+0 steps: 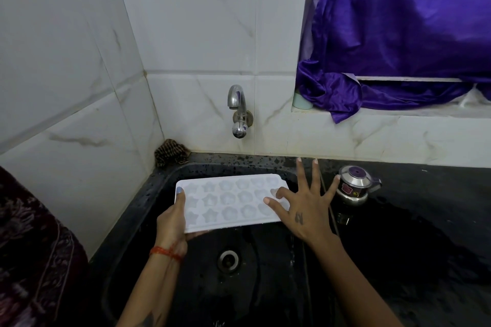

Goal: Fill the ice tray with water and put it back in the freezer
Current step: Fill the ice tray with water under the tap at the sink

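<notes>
A black speckled sink [265,287] is set into a dark stone table [425,233], wet in patches, in a corner of white marbled wall tiles [79,87]. A chrome tap [238,111] comes out of the back wall above the basin, with no water visibly running from it. The drain [228,260] lies near the basin's middle.

The white ice tray [231,200], with star and flower moulds, is held level over the sink, below and in front of the tap. The left hand [172,220] grips its left end, thumb on top and fingers underneath. The right hand [303,207] is spread, its thumb and forefinger touching the tray's right end and the other fingers splayed in the air.

A brown patterned cloth [171,152] sits in the back left corner. A small steel kettle [353,186] stands on the table just right of the sink. A purple curtain [398,34] drapes over the window ledge [398,114] at the upper right.
</notes>
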Demonstrator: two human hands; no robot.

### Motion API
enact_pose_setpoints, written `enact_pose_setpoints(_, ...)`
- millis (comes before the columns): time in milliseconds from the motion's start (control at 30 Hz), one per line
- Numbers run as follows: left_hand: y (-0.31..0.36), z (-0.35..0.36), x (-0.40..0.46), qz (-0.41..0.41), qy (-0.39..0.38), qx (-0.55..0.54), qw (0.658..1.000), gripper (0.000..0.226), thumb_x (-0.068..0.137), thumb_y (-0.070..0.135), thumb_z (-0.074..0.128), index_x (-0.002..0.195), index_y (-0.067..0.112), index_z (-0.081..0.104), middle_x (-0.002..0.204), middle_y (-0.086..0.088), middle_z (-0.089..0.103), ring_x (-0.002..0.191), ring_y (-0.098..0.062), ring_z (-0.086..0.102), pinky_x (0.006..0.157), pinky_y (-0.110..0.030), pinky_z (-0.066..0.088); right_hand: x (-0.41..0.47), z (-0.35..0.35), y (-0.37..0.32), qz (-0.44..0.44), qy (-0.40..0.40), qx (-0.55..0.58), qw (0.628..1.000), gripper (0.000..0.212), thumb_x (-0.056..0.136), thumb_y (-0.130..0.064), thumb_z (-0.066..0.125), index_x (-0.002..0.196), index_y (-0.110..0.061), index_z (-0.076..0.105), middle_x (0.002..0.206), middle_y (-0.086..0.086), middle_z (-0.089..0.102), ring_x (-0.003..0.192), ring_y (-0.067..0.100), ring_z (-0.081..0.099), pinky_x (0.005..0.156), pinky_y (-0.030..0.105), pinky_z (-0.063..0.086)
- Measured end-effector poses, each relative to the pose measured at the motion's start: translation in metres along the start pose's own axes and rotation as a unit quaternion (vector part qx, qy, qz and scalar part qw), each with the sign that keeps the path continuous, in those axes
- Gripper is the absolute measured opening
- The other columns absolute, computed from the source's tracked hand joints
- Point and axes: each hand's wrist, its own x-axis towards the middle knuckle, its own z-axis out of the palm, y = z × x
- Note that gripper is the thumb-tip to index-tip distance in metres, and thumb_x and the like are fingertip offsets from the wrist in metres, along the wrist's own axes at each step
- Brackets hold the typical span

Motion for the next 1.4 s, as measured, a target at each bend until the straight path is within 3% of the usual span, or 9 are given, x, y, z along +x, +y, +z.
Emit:
enact_pose_setpoints(100,0.0,-0.001,0.001,0.002,0.005,0.003,1.0,0.039,0.087,0.049,0.056,0.086,0.012,0.065,0.082,-0.006,0.068,0.07,-0.023,0.065,0.036,-0.031,0.051,-0.001,-0.001,-0.002,-0.002,0.016,-0.016,1.0,0.052,0.081,-0.076,0.028,0.088,-0.045,0.069,0.158,0.009,0.012,0.144,0.035,-0.009,0.103,0.063,-0.024)
enact_pose_setpoints(267,-0.001,-0.003,0.003,0.003,0.0,0.002,1.0,0.04,0.087,0.05,0.056,0.088,0.012,0.066,0.082,-0.006,0.068,0.071,-0.023,0.066,0.038,-0.033,0.053,-0.001,0.006,-0.001,0.043,-0.044,0.116,0.991,0.06,0.072,-0.083,0.023,0.1,-0.049,0.063,0.157,-0.004,-0.018,0.134,0.019,-0.039,0.098,0.055,-0.033)
enact_pose_setpoints(367,-0.002,-0.003,0.003,-0.003,-0.005,-0.005,1.0,0.038,0.088,0.049,0.055,0.084,0.013,0.065,0.083,-0.006,0.069,0.071,-0.023,0.066,0.041,-0.037,0.055,0.001,0.006,-0.002,0.069,-0.083,0.2,0.974,0.042,0.077,-0.076,0.04,0.099,-0.049,0.063,0.158,-0.005,-0.017,0.132,0.013,-0.041,0.098,0.052,-0.034)
enact_pose_setpoints(500,-0.003,-0.001,0.005,-0.001,0.001,-0.005,1.0,0.038,0.087,0.05,0.056,0.081,0.013,0.065,0.082,-0.006,0.068,0.07,-0.023,0.066,0.04,-0.037,0.055,0.004,0.006,0.001,0.085,-0.11,0.224,0.965,0.031,0.078,-0.071,0.048,0.095,-0.05,0.063,0.159,-0.003,-0.012,0.139,0.019,-0.032,0.101,0.052,-0.03)
enact_pose_setpoints(667,-0.004,0.0,0.005,-0.002,0.002,-0.007,1.0,0.038,0.087,0.049,0.057,0.08,0.012,0.065,0.079,-0.005,0.068,0.067,-0.022,0.066,0.038,-0.034,0.053,0.003,0.008,0.004,0.055,-0.064,0.153,0.985,0.043,0.076,-0.078,0.037,0.087,-0.044,0.062,0.159,-0.002,-0.009,0.14,0.02,-0.031,0.094,0.046,-0.038)
enact_pose_setpoints(900,-0.004,0.002,0.004,0.006,0.011,0.006,1.0,0.037,0.086,0.05,0.058,0.08,0.014,0.065,0.08,-0.005,0.068,0.068,-0.022,0.065,0.037,-0.031,0.052,0.001,0.009,0.004,0.001,-0.032,0.051,0.998,0.054,0.081,-0.077,0.023,0.103,-0.048,0.064,0.158,0.001,-0.011,0.136,0.022,-0.037,0.1,0.056,-0.032)
enact_pose_setpoints(1133,-0.003,0.002,0.006,-0.002,0.011,0.002,1.0,0.038,0.086,0.05,0.058,0.087,0.012,0.066,0.083,-0.006,0.068,0.07,-0.023,0.065,0.039,-0.035,0.055,0.003,0.008,0.003,0.085,-0.105,0.244,0.96,0.031,0.078,-0.069,0.05,0.098,-0.05,0.064,0.159,-0.004,-0.01,0.139,0.017,-0.031,0.104,0.051,-0.026)
enact_pose_setpoints(1300,-0.006,0.001,0.006,-0.01,0.002,-0.006,1.0,0.039,0.086,0.05,0.058,0.088,0.012,0.066,0.085,-0.007,0.068,0.073,-0.024,0.066,0.038,-0.034,0.053,0.003,0.007,0.004,0.065,-0.081,0.191,0.976,0.033,0.08,-0.07,0.046,0.085,-0.041,0.061,0.159,-0.002,-0.009,0.14,0.019,-0.031,0.101,0.05,-0.03)
enact_pose_setpoints(1400,-0.006,0.0,0.007,-0.015,-0.002,-0.012,1.0,0.038,0.086,0.05,0.058,0.087,0.013,0.066,0.086,-0.007,0.069,0.073,-0.024,0.066,0.038,-0.035,0.053,0.001,0.006,0.002,0.061,-0.062,0.187,0.979,0.032,0.081,-0.068,0.045,0.09,-0.04,0.058,0.159,0.0,-0.01,0.138,0.016,-0.033,0.104,0.052,-0.027)
